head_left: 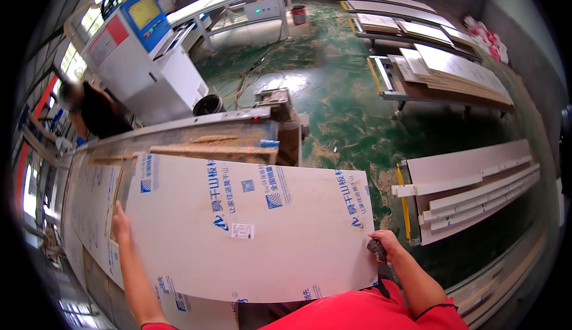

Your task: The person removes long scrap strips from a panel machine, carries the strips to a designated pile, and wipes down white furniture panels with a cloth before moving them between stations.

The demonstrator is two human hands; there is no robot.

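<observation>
We see a large white board (250, 223), printed in blue, lying flat across the near end of the long desk (179, 128), on top of other sheets like it. Our left hand (121, 221) lies open and flat on the board's left edge, fingers pointing far; it presses rather than clasps. Our right hand (383, 245) has its grip closed on the near right corner, with a dark rag or glove (375, 248) bunched in the fingers. We judge the board stiff, thin and wide, probably heavy enough to need both hands, and smooth enough to slide over the sheet beneath; the two opposite edges look the best places to hold. To the right, white strips (476, 193) lie stacked on a low cart.
</observation>
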